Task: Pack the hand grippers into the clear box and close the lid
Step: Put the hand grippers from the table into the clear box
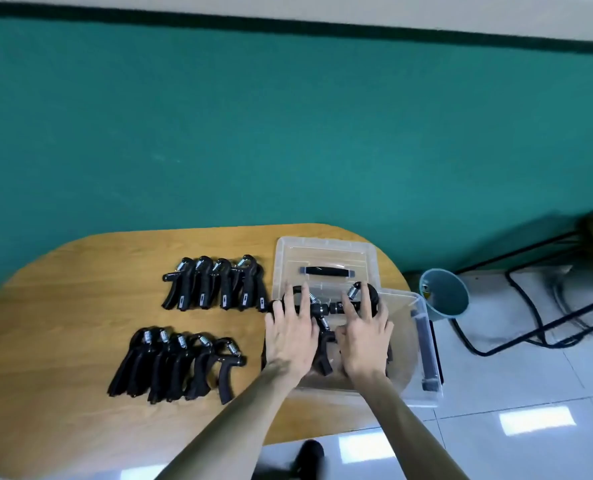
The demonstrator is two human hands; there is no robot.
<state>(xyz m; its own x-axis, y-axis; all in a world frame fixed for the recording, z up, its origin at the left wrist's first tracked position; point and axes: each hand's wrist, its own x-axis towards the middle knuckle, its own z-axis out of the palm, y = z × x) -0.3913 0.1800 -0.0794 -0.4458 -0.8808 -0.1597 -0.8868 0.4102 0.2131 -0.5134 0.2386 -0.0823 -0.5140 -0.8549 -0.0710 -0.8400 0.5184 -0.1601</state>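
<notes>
Clear box (pixel 414 344) sits at the right end of the wooden surface (pixel 63 306), its right side overhanging the edge. Inside: black hand grippers with steel springs, piled and crossing under my hands; I make out at least three, exact count unclear.

My left hand (pixel 289 336) and right hand (pixel 366 341) are both down in the box, palms flat, fingers spread and pressing on the grippers there, not curled around any one.

Clear lid (pixel 324 249) with a black handle (pixel 326 271) lies flat on the surface just behind the box, touching its far rim. Box is uncovered.

On the surface left of the box, two rows of grippers not yet packed: far row (pixel 215 287), four, standing close together; near row (pixel 177 363), five, leaning and overlapping.

Off the surface to the right, a blue bucket (pixel 445 294) on the tiled floor (pixel 530 393).
</notes>
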